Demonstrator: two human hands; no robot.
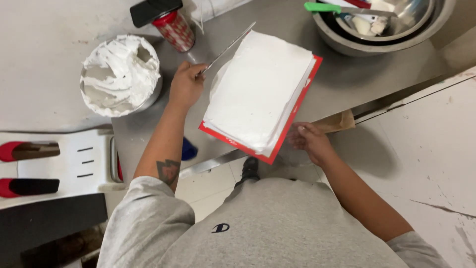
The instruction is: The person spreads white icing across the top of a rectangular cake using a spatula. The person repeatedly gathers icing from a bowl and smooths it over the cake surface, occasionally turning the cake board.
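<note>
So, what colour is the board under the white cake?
Red; the board edge shows under the white cake in the head view.

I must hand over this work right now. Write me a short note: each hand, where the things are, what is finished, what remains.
Left hand: holds the long metal spatula against the far side of the white frosted rectangular cake.
Right hand: steadies the near corner of the red board under the cake, which overhangs the steel counter.
Round bowl of white cream: left of the cake.
Done: top is covered white.
Left: sides look uneven; smoothing seems unfinished.
</note>
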